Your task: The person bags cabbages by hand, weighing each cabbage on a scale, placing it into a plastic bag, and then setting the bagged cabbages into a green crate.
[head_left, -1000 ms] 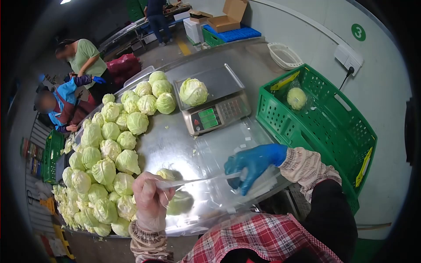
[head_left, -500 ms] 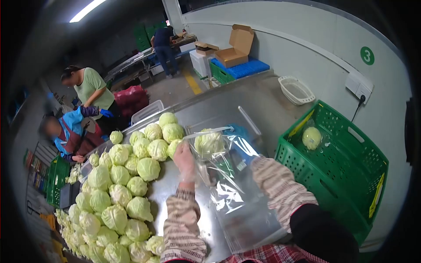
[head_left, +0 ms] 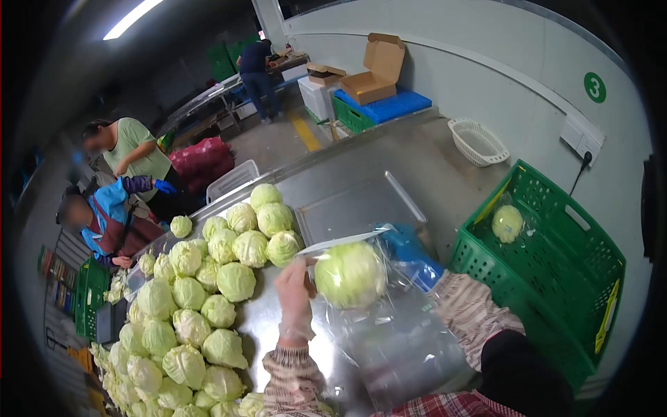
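A pale green cabbage [head_left: 349, 274] is inside a clear plastic bag [head_left: 410, 340] in front of me, over the metal table [head_left: 347, 177]. My left hand [head_left: 295, 288], in a thin clear glove, pinches the left side of the bag's edge. On the other side, my right hand [head_left: 410, 250], in a blue glove, has its fingers closed on the bag's upper right edge. A large pile of cabbages [head_left: 184, 323] lies left of my left hand, its nearest heads close to the bag.
A green crate [head_left: 549, 278] at the right holds a bagged cabbage [head_left: 508, 224]. A white basket [head_left: 479, 142] stands at the far edge, near cardboard boxes [head_left: 372, 76]. Two people [head_left: 142, 149] [head_left: 111, 215] are at the left; another person [head_left: 257, 76] bends farther back.
The bagged cabbage has come nearer and shows larger between my hands. My right hand has shifted slightly right and down. The view has turned a little.
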{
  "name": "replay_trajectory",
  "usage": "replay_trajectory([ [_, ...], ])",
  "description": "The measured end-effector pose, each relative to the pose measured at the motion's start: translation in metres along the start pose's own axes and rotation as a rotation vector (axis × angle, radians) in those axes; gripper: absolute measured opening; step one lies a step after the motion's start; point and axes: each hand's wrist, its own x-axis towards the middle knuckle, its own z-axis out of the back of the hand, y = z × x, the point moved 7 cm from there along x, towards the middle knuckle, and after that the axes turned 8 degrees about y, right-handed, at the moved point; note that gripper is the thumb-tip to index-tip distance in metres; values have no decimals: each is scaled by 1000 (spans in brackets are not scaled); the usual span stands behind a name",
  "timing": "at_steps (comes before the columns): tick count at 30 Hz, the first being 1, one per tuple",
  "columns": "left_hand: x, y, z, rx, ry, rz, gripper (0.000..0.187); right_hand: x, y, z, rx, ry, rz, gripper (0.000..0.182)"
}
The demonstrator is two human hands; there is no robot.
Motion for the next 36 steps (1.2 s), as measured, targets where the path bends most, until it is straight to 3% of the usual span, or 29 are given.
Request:
replay_trajectory([
  [1, -20, -20, 4, 30, 21, -133, 27, -18, 26, -10, 103, 149, 160, 22],
  [2, -44, -48, 2, -30, 58, -236, 26, -35, 42, -13, 104, 145, 152, 22],
  [4, -84, -89, 2, -150, 83, -362, 25, -79, 106, -40, 132, 535, 479, 25],
  [5, -100, -119, -2, -80, 176, -558, 28, -93, 127, -41, 133, 525, 466, 25],
  [7, -140, -177, -19, -131, 502, -1066, 33, -127, 173, -61, -32, 756, 619, 23],
  [8, -153, -188, -18, -106, 519, -1133, 24, -143, 192, -70, -85, 836, 667, 22],
  [10, -159, -193, -10, -36, 226, -772, 16, -157, 192, -68, -290, 565, 423, 16],
  [11, -165, -193, -5, -25, 119, -581, 23, -168, 197, -66, -280, 563, 391, 16],
  [12, -162, -204, 2, -16, 123, -572, 23, -185, 213, -75, -314, 737, 539, 15],
  [13, -177, -232, -9, 52, 579, -945, 14, -193, 221, -79, -338, 834, 602, 14],
  [14, -202, -228, -14, 89, 789, -1105, 13, -202, 229, -83, -355, 932, 664, 14],
  [15, -228, -220, -17, 105, 1028, -1240, 15, -206, 218, -83, -523, 886, 595, 14],
  [17, -186, -165, 1, 59, 335, -449, 25, -219, 200, -78, -695, 834, 543, 14],
  [19, -213, -163, -10, 379, 670, -728, 25, -225, 180, -73, -959, 907, 601, 11],
  [21, -236, -150, -6, 400, 683, -684, 25, -244, 169, -65, -976, 798, 629, 7],
  [22, -247, -138, -8, 654, 663, -739, 22, -246, 153, -57, -1042, 816, 485, 6],
  [23, -251, -127, -11, 910, 626, -820, 19, -256, 143, -51, -1146, 836, 509, 6],
  [24, -272, -107, -19, 1396, 628, -1041, 14, -266, 132, -46, -1247, 856, 536, 9],
  [28, -344, -43, -20, 1349, 846, -1058, 13, -351, 60, -24, -1576, 885, 572, 11],
  [30, -375, -13, -16, 1309, 1136, -900, 16, -397, 39, -27, -1612, 878, 554, 10],
  [33, -417, -4, -14, 1214, 1124, -1056, 14, -441, 28, -23, -1743, 828, 437, 8],
  [35, -433, 7, -12, 1164, 1135, -1000, 13, -470, 6, -9, -1485, 890, 0, 18],
  [36, -437, 7, -12, 1161, 1116, -1029, 13, -470, 9, 4, -1405, 795, -139, 33],
])
